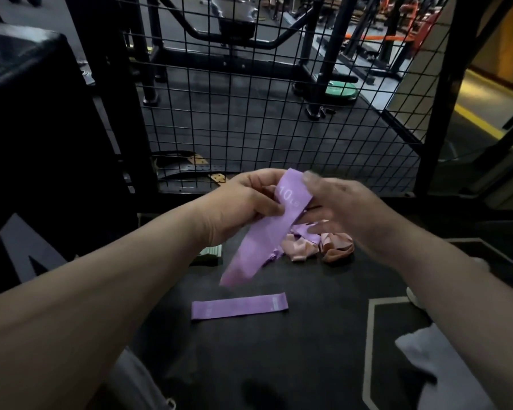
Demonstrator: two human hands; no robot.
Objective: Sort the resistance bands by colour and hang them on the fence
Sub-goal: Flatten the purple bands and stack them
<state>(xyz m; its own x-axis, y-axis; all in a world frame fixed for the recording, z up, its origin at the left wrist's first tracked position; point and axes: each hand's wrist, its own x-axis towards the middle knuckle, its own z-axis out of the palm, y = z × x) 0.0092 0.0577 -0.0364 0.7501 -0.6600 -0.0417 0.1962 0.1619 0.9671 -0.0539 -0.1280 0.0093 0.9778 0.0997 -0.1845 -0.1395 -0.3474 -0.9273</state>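
1. While the left hand keeps its grip closed on a purple band, pinching it near the top end with thumb and curled fingers, the strip hangs down at a slant above the dark floor; white print reading "10" shows just beside the fingers.
2. The right hand is at the band's upper right edge, thumb up near the top corner and fingers reaching out below. It is blurred, so I cannot tell whether its grip has hold of the band or only touches it.
3. A second purple band lies flat on the floor, below the hanging end and apart from it.
4. Behind the held strip sits a loose heap: more purple bands, crumpled pink bands and a brown band on the right, all touching one another.
5. A green band lies on the floor under the left wrist, partly hidden.
6. The black wire fence stands upright beyond the hands, with no band on the part in view.
7. A large black box fills the left side, and a green weight plate lies past the mesh.
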